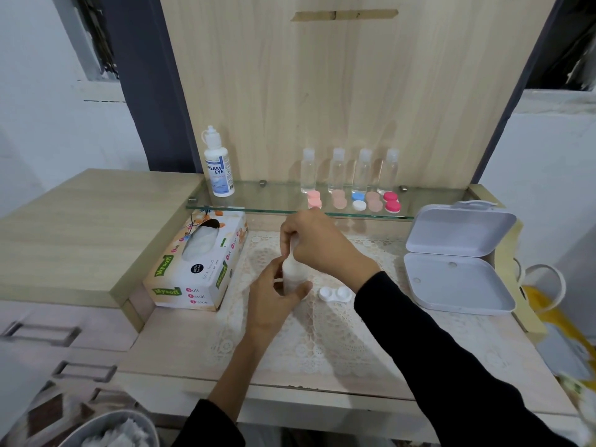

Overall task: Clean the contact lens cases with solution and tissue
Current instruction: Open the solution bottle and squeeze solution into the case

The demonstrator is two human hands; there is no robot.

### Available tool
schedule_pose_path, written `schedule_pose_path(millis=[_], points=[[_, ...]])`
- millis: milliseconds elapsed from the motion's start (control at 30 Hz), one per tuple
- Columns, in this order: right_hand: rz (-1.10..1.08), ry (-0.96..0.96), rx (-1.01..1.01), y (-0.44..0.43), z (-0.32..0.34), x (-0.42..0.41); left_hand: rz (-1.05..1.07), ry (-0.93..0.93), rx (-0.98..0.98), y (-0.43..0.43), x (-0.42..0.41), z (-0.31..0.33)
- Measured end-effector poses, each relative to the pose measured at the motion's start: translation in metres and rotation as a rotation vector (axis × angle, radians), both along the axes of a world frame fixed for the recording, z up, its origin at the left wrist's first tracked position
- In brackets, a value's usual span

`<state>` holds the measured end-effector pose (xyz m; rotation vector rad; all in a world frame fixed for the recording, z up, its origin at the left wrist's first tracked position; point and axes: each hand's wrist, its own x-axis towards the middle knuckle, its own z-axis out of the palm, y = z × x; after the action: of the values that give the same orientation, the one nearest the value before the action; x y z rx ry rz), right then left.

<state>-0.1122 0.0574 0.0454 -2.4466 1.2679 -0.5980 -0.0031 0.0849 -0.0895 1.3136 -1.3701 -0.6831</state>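
White plastic lens case (335, 294) lies on the lace mat (322, 337) on the desk (180, 343), just right of your left hand (274, 295); both wells face up, no caps seen on it; its long axis runs left-right across the desk.

Left hand curls round the lower part of a small white object (292, 277), probably a solution bottle, though blur leaves that unsure; your right hand (311, 241) pinches its narrow top; the object stands near upright, narrow end up.

Progress, judged: early; the case is open, no wiping yet; tissue box (200, 262) at left, no tissue in hand; coloured cases (354, 201) on the glass shelf (274, 198) sit capped, still to do.
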Motion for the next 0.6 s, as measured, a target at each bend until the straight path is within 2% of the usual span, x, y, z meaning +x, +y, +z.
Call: schedule_pose_path(millis=[100,167,433,600], points=[[-0.056,-0.14,-0.04,-0.009,0.001,-0.002,-0.007,0.014,-0.008,0.0,0.0,-0.002],[-0.123,-0.167,-0.046,-0.019,-0.002,-0.007,0.005,0.01,-0.017,0.001,0.0,-0.002],[-0.184,0.03,0.078,-0.051,-0.073,-0.022,0.012,0.025,-0.04,0.0,0.001,-0.004],[-0.196,0.168,0.012,-0.054,-0.097,-0.018,-0.002,0.022,-0.055,0.001,0.001,-0.002]])
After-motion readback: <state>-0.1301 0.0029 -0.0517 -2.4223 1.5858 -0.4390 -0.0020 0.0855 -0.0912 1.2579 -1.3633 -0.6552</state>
